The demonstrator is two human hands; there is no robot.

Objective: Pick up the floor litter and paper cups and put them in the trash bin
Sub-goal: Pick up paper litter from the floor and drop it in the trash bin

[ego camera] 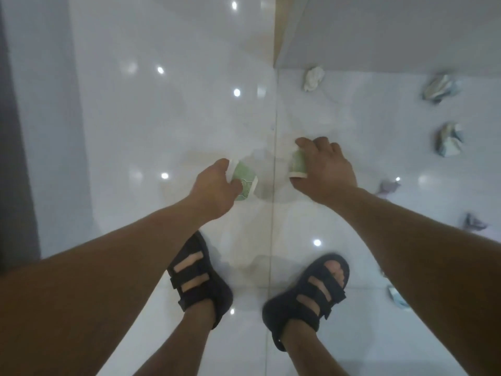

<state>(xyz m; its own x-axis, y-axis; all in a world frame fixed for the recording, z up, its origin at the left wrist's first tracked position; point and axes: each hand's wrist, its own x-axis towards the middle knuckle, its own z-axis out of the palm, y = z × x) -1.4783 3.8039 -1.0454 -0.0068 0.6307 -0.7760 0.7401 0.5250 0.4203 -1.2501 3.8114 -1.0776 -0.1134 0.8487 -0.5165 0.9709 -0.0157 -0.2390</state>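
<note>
A glossy white tiled floor (162,118) fills the view and reflects several ceiling lights as bright dots. A thin grout line (274,126) runs straight up the middle, and another crosses it lower down. Faint beige veining shows in the tiles near the centre. At the upper right stands a pale grey wall (393,31) with a tan edge strip (279,31) at its corner. A dark grey band (13,145) borders the left edge.

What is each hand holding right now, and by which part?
The left hand grips the left paper cup round its side wall. The right hand grips the right paper cup the same way, round its side.
</note>
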